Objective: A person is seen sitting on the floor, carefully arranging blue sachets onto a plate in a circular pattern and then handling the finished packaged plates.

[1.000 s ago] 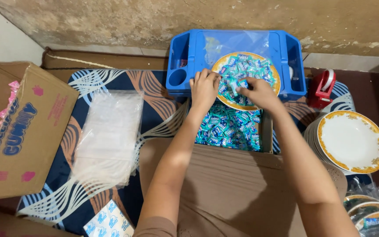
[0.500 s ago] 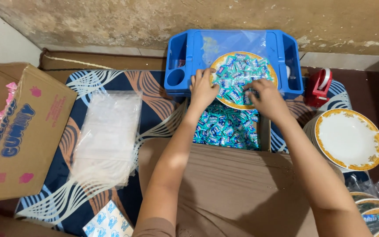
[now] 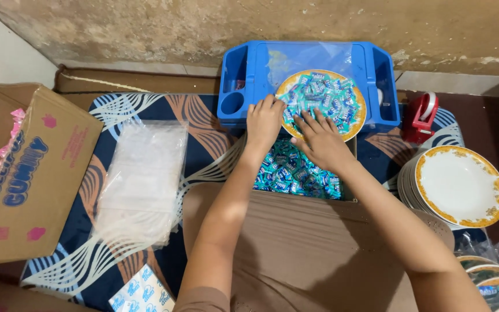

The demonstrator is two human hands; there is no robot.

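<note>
- Blue tray [image 3: 235,81] holding gold-rimmed plate [image 3: 360,113] heaped with teal candies [image 3: 324,95].
- Left hand [image 3: 264,121] flat on plate's edge, fingers apart, clamping nothing.
- Right hand [image 3: 319,138] spread on candies, gripping none.
- Open box [image 3: 295,170] beneath, full of the same sweets.

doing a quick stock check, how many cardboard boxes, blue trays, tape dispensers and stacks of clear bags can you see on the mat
cardboard boxes: 2, the printed box at left and the open box of candies under both hands
blue tray: 1
red tape dispenser: 1
stack of clear bags: 1
total: 5
</note>
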